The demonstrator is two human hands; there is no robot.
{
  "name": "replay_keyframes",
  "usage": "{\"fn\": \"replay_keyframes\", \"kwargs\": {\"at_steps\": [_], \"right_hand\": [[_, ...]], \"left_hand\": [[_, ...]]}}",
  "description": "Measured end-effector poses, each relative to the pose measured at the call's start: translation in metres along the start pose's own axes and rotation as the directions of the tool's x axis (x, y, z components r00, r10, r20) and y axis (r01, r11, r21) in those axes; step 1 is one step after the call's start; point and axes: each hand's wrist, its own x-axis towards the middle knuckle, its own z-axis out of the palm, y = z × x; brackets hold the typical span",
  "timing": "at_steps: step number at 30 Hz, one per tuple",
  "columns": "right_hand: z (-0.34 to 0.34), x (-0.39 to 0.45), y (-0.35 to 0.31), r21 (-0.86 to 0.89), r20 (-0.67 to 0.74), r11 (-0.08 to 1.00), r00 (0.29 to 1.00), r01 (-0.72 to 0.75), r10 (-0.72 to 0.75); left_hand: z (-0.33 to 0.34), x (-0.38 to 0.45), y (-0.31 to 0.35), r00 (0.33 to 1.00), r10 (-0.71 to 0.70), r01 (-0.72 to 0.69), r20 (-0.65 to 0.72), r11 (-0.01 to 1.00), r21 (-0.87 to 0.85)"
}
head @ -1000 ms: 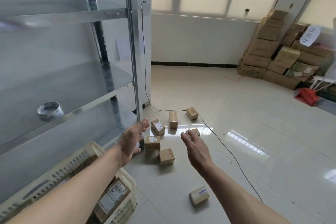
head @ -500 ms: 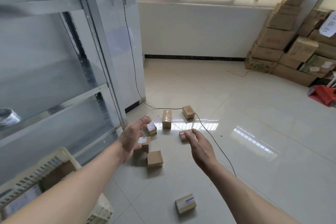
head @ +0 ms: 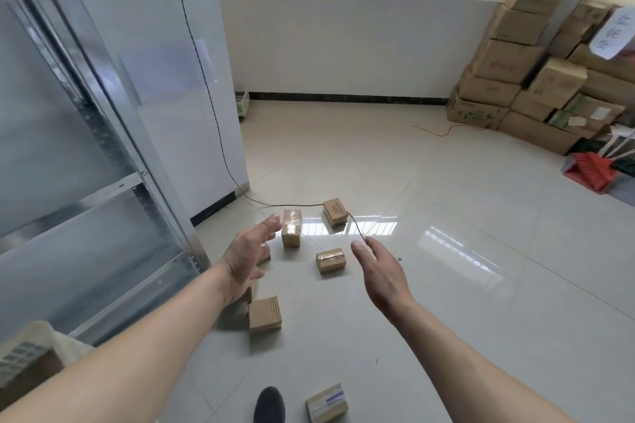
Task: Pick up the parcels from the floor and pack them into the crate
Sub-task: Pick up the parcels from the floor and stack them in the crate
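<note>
On the floor (head: 446, 251) beside the shelf, small parcels lie scattered, one (head: 330, 260) between the outstretched hands. The left hand (head: 248, 256) and right hand (head: 379, 273) are both spread and empty, likely reaching to scoop it up. The crate (head: 41, 343) sits at lower left, near enough for quick drops.

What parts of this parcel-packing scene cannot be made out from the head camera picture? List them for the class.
- Crate: cut off by the bottom-left edge and the left arm; its contents cannot be read.
- Parcels behind the left hand: mostly hidden, so their number is unclear.
- Parcel by the shoe: label too small to read.
- Paper sign: cut off at the right edge and blurred.
- Right hand: its palm faces away.
</note>
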Motion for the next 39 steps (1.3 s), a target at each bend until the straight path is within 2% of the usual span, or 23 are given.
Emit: {"fn": "replay_keyframes", "kwargs": {"at_steps": [9,14,23,39], "right_hand": [[-0.001,0.078,-0.010,0.012,-0.083,0.996,0.992,-0.092,0.092],[0.005,0.112,-0.019,0.027,-0.079,0.994,0.991,-0.110,0.112],[-0.001,0.198,-0.043,-0.017,0.021,0.998,0.998,-0.052,0.053],[-0.081,0.386,-0.062,-0.090,0.285,0.991,0.956,0.096,-0.067]], "left_hand": [[0.011,0.099,0.016,0.993,-0.100,0.098,0.064,0.995,0.024],[0.006,0.131,0.035,0.992,-0.106,0.104,0.070,0.994,0.025],[0.002,0.183,0.065,0.991,-0.119,0.119,-0.061,0.993,-0.008],[0.088,0.280,0.121,0.939,-0.118,0.069,-0.324,0.985,-0.158]]}}
